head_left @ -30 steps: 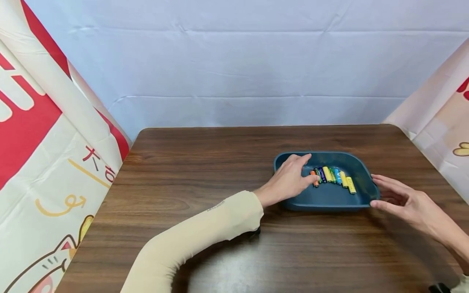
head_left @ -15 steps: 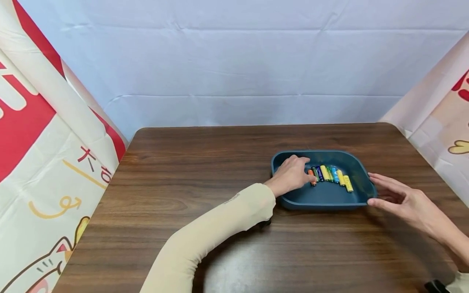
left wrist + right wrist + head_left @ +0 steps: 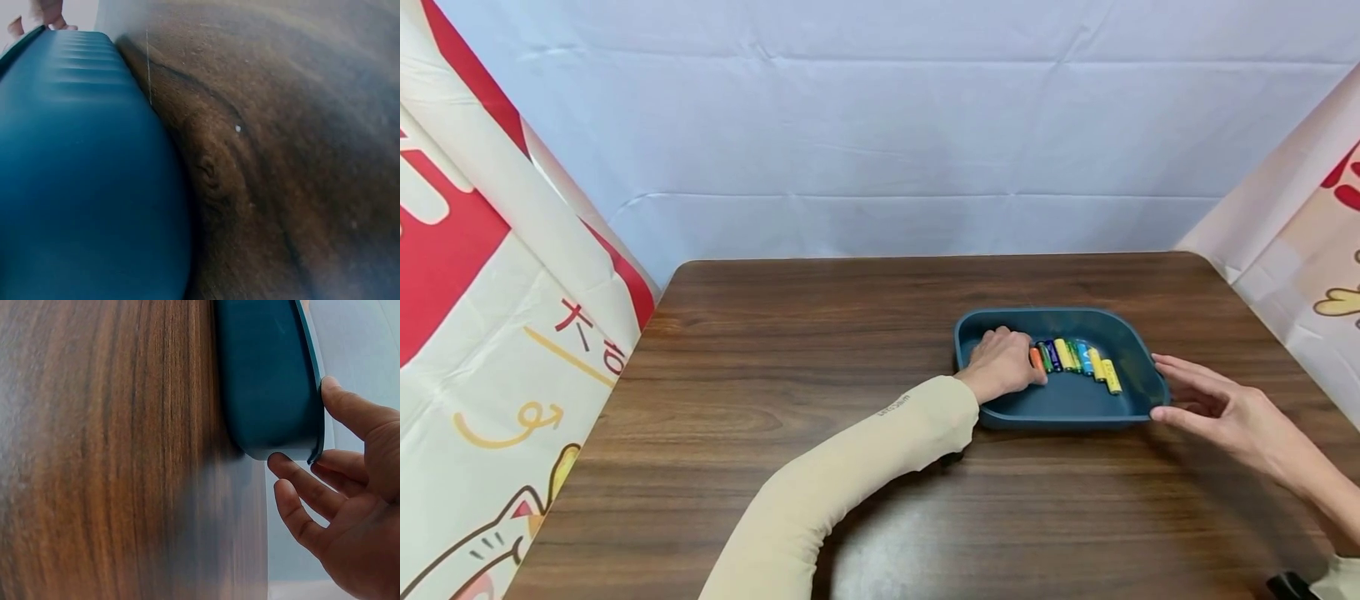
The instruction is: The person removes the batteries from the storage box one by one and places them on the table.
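A dark blue-green plastic tray (image 3: 1060, 423) stands on the wooden table, with several small cylindrical batteries (image 3: 1065, 353) lying side by side in it. My left hand (image 3: 1002, 363) reaches into the tray's left part. Its bent fingers and thumb pinch the orange battery (image 3: 1037, 359) at the row's left end; the fingertips are partly hidden. My right hand (image 3: 1236, 412) holds the tray's right end between thumb and fingers. The right wrist view shows the thumb (image 3: 350, 407) on the rim and a finger beneath it. In the left wrist view, the tray wall (image 3: 87, 169) hides the left hand.
The brown wooden table (image 3: 790, 350) extends left of the tray and in front of it. A pale cloth (image 3: 880, 142) hangs behind the table's back edge. Printed cloths (image 3: 572, 392) hang at both sides.
My left hand's fingers have bent in from a spread pose and closed in on the orange battery. The view has shifted slightly. The right hand keeps its place on the tray.
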Action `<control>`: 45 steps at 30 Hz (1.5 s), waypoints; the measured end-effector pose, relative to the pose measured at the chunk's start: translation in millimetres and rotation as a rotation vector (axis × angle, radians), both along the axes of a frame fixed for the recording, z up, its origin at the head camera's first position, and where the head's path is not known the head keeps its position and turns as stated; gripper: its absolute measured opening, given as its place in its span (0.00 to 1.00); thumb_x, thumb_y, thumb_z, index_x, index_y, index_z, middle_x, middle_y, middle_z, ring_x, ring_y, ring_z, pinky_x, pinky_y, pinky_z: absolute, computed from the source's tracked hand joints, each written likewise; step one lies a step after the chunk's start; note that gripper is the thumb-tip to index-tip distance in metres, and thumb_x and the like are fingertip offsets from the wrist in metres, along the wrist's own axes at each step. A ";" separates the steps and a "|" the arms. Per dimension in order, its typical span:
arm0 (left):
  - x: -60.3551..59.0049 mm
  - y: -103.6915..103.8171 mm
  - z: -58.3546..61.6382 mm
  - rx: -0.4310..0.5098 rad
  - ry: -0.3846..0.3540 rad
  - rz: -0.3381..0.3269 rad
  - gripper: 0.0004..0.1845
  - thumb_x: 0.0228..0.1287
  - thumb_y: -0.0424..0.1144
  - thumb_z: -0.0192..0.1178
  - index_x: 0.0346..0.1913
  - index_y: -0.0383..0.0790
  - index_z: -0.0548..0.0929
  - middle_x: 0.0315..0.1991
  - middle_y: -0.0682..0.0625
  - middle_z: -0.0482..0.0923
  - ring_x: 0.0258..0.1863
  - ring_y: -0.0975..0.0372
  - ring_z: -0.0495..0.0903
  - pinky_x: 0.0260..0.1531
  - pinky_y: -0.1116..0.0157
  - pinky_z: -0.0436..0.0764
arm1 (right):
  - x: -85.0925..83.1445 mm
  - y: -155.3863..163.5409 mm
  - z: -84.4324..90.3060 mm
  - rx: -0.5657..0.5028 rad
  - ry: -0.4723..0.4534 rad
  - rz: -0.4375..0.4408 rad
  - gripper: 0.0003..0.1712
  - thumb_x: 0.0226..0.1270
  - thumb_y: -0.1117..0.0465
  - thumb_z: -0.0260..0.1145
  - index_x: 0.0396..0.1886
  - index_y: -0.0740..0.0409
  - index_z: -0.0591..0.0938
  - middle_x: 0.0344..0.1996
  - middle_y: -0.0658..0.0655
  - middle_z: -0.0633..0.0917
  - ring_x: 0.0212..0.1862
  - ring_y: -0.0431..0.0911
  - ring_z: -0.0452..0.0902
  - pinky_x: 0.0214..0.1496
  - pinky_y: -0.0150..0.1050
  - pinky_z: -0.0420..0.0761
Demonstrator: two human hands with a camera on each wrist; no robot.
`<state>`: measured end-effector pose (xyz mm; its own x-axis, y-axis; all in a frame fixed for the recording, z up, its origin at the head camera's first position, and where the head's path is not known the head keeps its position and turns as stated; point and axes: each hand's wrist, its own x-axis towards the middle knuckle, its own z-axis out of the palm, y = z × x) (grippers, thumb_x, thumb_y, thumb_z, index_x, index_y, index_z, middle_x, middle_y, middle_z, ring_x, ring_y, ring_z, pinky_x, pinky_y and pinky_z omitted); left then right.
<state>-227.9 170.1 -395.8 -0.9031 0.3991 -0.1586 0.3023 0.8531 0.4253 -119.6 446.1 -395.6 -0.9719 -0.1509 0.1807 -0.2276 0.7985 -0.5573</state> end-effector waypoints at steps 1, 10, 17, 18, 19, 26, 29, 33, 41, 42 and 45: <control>-0.4 0.9 -0.2 -0.008 0.003 0.002 0.20 0.64 0.57 0.72 0.54 0.53 0.86 0.43 0.56 0.76 0.40 0.63 0.69 0.38 0.66 0.72 | 0.1 0.0 0.1 0.001 0.000 -0.001 0.41 0.65 0.61 0.77 0.77 0.50 0.73 0.68 0.43 0.76 0.45 0.15 0.72 0.35 0.19 0.75; -1.0 4.0 -4.7 -0.062 0.066 -0.024 0.18 0.62 0.60 0.72 0.48 0.55 0.87 0.41 0.55 0.74 0.39 0.63 0.68 0.35 0.66 0.72 | 1.1 -1.3 0.7 0.010 -0.010 -0.006 0.41 0.65 0.61 0.77 0.77 0.52 0.72 0.69 0.39 0.74 0.45 0.15 0.71 0.35 0.19 0.75; 0.5 6.1 -5.2 -0.119 0.112 -0.036 0.21 0.65 0.61 0.69 0.54 0.55 0.87 0.44 0.54 0.74 0.40 0.62 0.69 0.37 0.66 0.75 | 1.5 -1.6 2.6 0.004 -0.011 -0.003 0.42 0.65 0.61 0.77 0.77 0.51 0.72 0.66 0.33 0.74 0.46 0.15 0.71 0.35 0.19 0.74; 0.7 6.5 -4.9 -0.123 0.113 -0.035 0.20 0.65 0.61 0.68 0.53 0.55 0.87 0.44 0.54 0.74 0.40 0.62 0.69 0.37 0.66 0.75 | 1.5 -1.6 2.5 0.006 -0.011 -0.004 0.42 0.65 0.61 0.77 0.77 0.51 0.72 0.67 0.35 0.75 0.46 0.15 0.71 0.35 0.19 0.74; 0.9 6.8 -4.4 -0.125 0.114 -0.031 0.20 0.65 0.61 0.68 0.53 0.55 0.87 0.44 0.54 0.74 0.40 0.62 0.70 0.37 0.65 0.75 | 1.6 -1.8 2.4 0.007 -0.010 -0.005 0.42 0.65 0.61 0.77 0.77 0.51 0.72 0.68 0.37 0.75 0.45 0.15 0.71 0.35 0.19 0.74; 1.1 6.6 -1.1 -0.085 0.097 -0.006 0.17 0.66 0.60 0.69 0.45 0.52 0.88 0.41 0.54 0.74 0.36 0.62 0.71 0.33 0.65 0.74 | 1.6 -1.3 1.3 0.011 0.000 0.004 0.41 0.65 0.62 0.77 0.77 0.54 0.72 0.69 0.38 0.73 0.46 0.15 0.71 0.35 0.19 0.74; 1.0 3.6 0.2 -0.029 0.086 -0.003 0.14 0.66 0.58 0.69 0.34 0.51 0.86 0.37 0.54 0.72 0.32 0.62 0.71 0.29 0.66 0.72 | 1.2 -1.0 1.3 0.004 0.004 0.024 0.41 0.65 0.63 0.77 0.76 0.59 0.72 0.66 0.25 0.69 0.46 0.15 0.70 0.35 0.19 0.75; 2.1 -1.7 3.6 0.054 0.086 -0.012 0.13 0.67 0.55 0.69 0.33 0.51 0.84 0.35 0.55 0.70 0.29 0.63 0.71 0.25 0.68 0.70 | 0.9 0.0 1.6 0.009 0.020 0.039 0.42 0.64 0.63 0.78 0.76 0.61 0.71 0.64 0.22 0.68 0.46 0.15 0.70 0.35 0.19 0.75; 4.9 -19.6 24.9 0.194 0.068 -0.032 0.23 0.67 0.54 0.70 0.60 0.50 0.84 0.41 0.56 0.72 0.32 0.65 0.71 0.26 0.71 0.70 | -1.5 -2.0 2.8 0.016 0.020 0.047 0.42 0.62 0.64 0.78 0.74 0.67 0.72 0.68 0.69 0.74 0.46 0.15 0.69 0.35 0.18 0.76; 5.3 -23.2 28.2 0.213 0.062 -0.034 0.24 0.67 0.54 0.70 0.62 0.49 0.83 0.43 0.56 0.72 0.34 0.65 0.71 0.27 0.72 0.71 | -1.6 -2.0 2.6 0.014 0.023 0.047 0.42 0.62 0.64 0.79 0.74 0.67 0.72 0.69 0.66 0.75 0.46 0.15 0.69 0.36 0.18 0.76; 6.6 -35.8 36.7 0.274 0.042 -0.042 0.28 0.67 0.51 0.70 0.67 0.48 0.80 0.50 0.53 0.75 0.39 0.66 0.72 0.33 0.72 0.73 | -1.8 -1.8 2.5 0.019 0.040 0.042 0.42 0.61 0.64 0.79 0.75 0.62 0.73 0.68 0.57 0.77 0.46 0.16 0.71 0.36 0.18 0.76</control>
